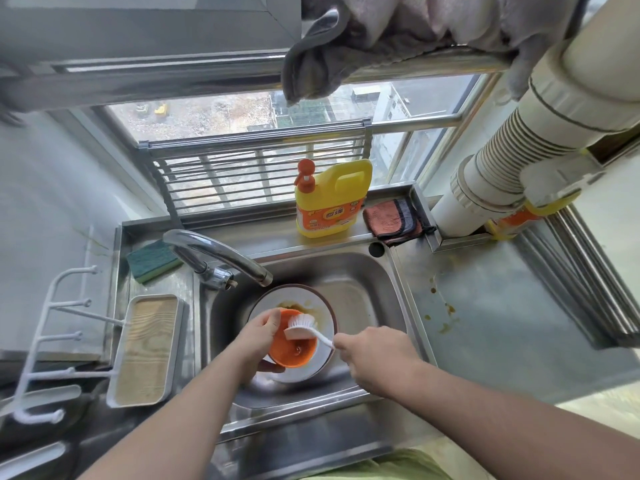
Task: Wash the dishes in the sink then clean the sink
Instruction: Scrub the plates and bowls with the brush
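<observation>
Looking down at a steel sink (360, 271) under a window, lower middle of the frame, with a faucet (221, 252) arching in from the left. Sitting along the back ledge: yellow detergent jug (329, 199), folded cloth (393, 218) to its right, green sponge (152, 261) over at the left. Showing some brownish splatter on the counter (519, 306) at right.

Gripping the orange bowl (292, 348) by its near-left rim with the left hand (259, 341), thumb hooked over the edge, tilting it above a white plate (311, 367) lying in the basin. Pinching the thin handle of a white dish brush (304, 329) in the right hand (374, 362), fingers curled round it, bristles resting at the bowl's far rim.

Guessing the bowl is light plastic, stiff, probably slick when wet and soapy, so holding the rim with thumb inside looks right. Plate looking like ceramic, heavier and chippable against steel, still smeared with sauce; better lifting by the edge, not the greasy face.
</observation>
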A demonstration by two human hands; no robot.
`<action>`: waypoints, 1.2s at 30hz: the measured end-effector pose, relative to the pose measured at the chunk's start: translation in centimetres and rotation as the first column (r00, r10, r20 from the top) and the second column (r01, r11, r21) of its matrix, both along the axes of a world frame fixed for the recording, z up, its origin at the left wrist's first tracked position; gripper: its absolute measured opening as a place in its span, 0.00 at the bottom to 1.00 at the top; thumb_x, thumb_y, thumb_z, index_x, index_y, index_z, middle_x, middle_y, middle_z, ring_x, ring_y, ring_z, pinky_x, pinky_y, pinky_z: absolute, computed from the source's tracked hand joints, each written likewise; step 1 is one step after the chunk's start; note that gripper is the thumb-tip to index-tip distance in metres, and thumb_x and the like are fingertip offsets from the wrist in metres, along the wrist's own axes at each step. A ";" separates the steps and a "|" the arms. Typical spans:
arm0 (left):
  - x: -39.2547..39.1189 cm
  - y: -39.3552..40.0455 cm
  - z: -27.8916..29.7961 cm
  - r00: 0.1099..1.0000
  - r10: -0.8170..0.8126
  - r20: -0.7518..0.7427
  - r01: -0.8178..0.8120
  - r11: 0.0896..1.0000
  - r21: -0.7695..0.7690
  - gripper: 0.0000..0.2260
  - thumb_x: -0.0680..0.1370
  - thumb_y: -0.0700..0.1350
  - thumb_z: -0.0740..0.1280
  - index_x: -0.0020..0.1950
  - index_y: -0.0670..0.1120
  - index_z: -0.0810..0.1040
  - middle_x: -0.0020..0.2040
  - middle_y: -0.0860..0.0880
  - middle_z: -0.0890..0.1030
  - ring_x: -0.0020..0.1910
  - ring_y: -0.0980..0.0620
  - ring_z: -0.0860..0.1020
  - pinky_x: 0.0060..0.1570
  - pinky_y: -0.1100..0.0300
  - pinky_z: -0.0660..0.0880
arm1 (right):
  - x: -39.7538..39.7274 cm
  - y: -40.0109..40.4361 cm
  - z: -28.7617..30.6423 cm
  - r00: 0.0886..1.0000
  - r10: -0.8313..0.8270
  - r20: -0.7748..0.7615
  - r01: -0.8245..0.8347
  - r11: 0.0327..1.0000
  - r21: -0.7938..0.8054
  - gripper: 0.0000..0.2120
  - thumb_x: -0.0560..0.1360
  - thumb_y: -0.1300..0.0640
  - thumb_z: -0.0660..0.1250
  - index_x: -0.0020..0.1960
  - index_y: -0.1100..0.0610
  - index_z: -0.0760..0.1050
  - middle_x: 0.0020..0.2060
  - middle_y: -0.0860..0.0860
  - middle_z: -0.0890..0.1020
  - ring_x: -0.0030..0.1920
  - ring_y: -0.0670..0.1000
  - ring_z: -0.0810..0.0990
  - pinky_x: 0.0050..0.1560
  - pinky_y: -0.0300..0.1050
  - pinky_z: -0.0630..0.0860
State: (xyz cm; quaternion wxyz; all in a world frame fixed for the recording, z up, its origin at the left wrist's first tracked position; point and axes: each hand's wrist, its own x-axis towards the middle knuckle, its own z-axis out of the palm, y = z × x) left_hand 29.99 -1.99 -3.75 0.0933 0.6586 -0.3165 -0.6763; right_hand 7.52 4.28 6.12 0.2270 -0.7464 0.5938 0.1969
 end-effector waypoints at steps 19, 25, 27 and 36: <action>-3.8 3.2 -1.3 0.724 0.646 -0.242 -0.626 0.763 0.161 0.19 0.87 0.62 0.50 0.74 0.59 0.69 0.68 0.45 0.78 0.58 0.42 0.81 0.49 0.45 0.81 | 4.6 0.1 -1.2 0.459 -0.816 0.352 0.612 0.578 0.540 0.07 0.81 0.54 0.57 0.49 0.52 0.73 0.37 0.53 0.76 0.32 0.52 0.72 0.28 0.41 0.67; -5.0 3.9 -2.9 0.620 0.756 -0.212 -0.687 0.653 0.319 0.31 0.83 0.69 0.53 0.78 0.51 0.70 0.69 0.38 0.78 0.64 0.36 0.80 0.45 0.43 0.84 | 5.4 -0.4 -1.1 -0.175 -0.981 -0.087 0.506 -0.165 0.847 0.10 0.81 0.52 0.55 0.41 0.50 0.66 0.25 0.47 0.64 0.23 0.44 0.58 0.19 0.34 0.53; -4.5 3.4 -3.0 0.625 0.747 -0.226 -0.681 0.663 0.310 0.29 0.84 0.68 0.52 0.78 0.53 0.70 0.69 0.38 0.78 0.64 0.36 0.80 0.46 0.43 0.84 | 5.9 0.8 -1.0 -0.145 -0.987 -0.065 0.498 -0.129 0.857 0.09 0.82 0.52 0.52 0.44 0.50 0.66 0.25 0.47 0.64 0.23 0.44 0.58 0.20 0.34 0.52; -4.8 4.0 -3.4 0.672 0.702 -0.234 -0.646 0.711 0.278 0.38 0.73 0.75 0.65 0.76 0.53 0.73 0.69 0.39 0.81 0.63 0.37 0.83 0.52 0.38 0.83 | 5.9 -0.9 0.4 -0.373 -0.899 -0.229 0.285 -0.346 0.894 0.19 0.85 0.51 0.54 0.35 0.53 0.65 0.24 0.46 0.64 0.20 0.41 0.59 0.16 0.31 0.53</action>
